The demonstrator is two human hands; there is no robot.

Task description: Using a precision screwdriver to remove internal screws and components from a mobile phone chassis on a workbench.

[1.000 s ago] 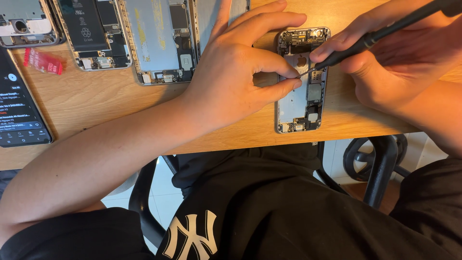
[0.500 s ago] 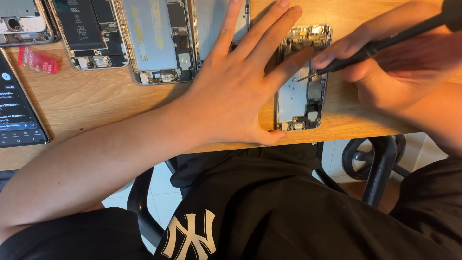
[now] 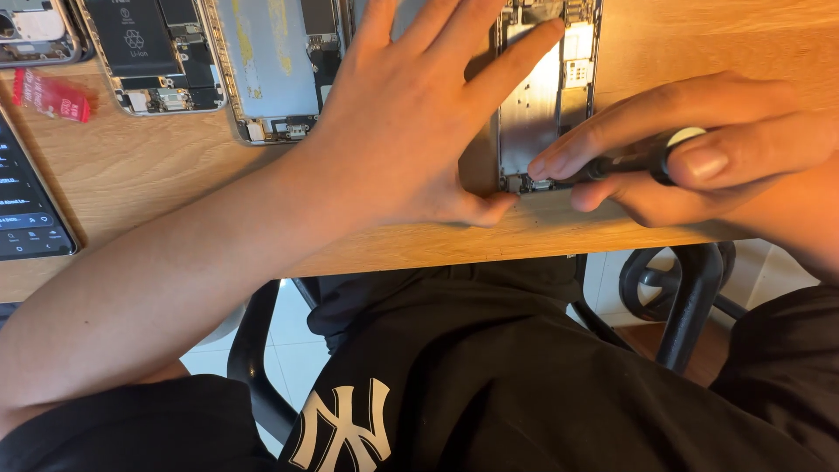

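Observation:
An opened phone housing (image 3: 535,105) lies on the wooden desk (image 3: 175,192) at the upper right, its inner parts exposed. My left hand (image 3: 419,114) lies flat with fingers spread, pressing on the housing's left side and top, thumb at its lower left corner. My right hand (image 3: 690,153) grips a black screwdriver (image 3: 634,163) held almost level, its tip at the housing's bottom edge by the connector.
Two more opened phones (image 3: 149,52) (image 3: 280,70) lie at the upper left, one with a black battery. A small red packet (image 3: 51,94) and a lit dark phone screen (image 3: 26,201) sit at the left. A black chair frame (image 3: 690,297) stands under the desk edge.
My right hand has lowered the screwdriver from the housing's top to its bottom edge. My left hand has gone from pinching the housing to lying flat over it. The camera moved closer.

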